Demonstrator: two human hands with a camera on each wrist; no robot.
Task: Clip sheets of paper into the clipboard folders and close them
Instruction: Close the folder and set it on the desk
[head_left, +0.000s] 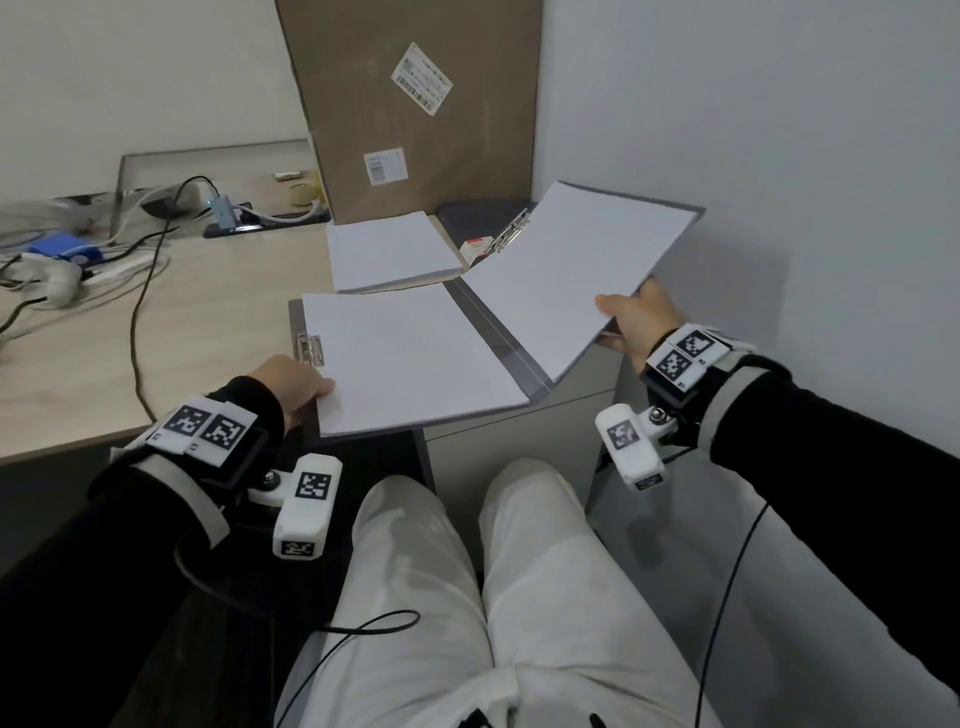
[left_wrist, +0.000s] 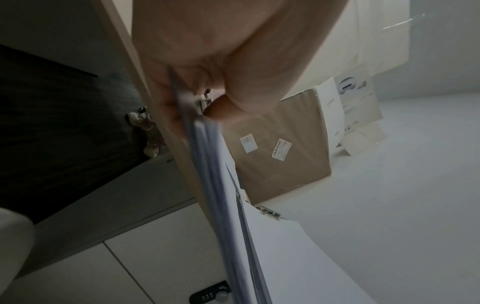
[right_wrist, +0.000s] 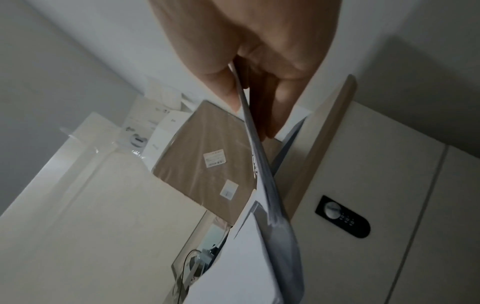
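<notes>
A grey clipboard folder (head_left: 493, 332) lies open over the desk's near right corner, with white sheets on both halves. Its left half (head_left: 410, 358) lies flat, a metal clip (head_left: 310, 349) at its left edge. My left hand (head_left: 311, 389) pinches this half's near left corner, thumb on the paper; the left wrist view shows the pinched folder edge (left_wrist: 215, 185) side-on. The right half (head_left: 571, 270) is tilted up off the desk, with a second clip (head_left: 511, 231) at its far end. My right hand (head_left: 618, 322) grips its outer edge (right_wrist: 267, 195), thumb on top and fingers underneath.
A loose stack of white paper (head_left: 392, 249) lies just behind the folder. A tall cardboard box (head_left: 415, 104) stands against the wall behind it. Cables (head_left: 140, 270) and small devices spread over the desk's left side. A white wall (head_left: 779, 156) is close on the right.
</notes>
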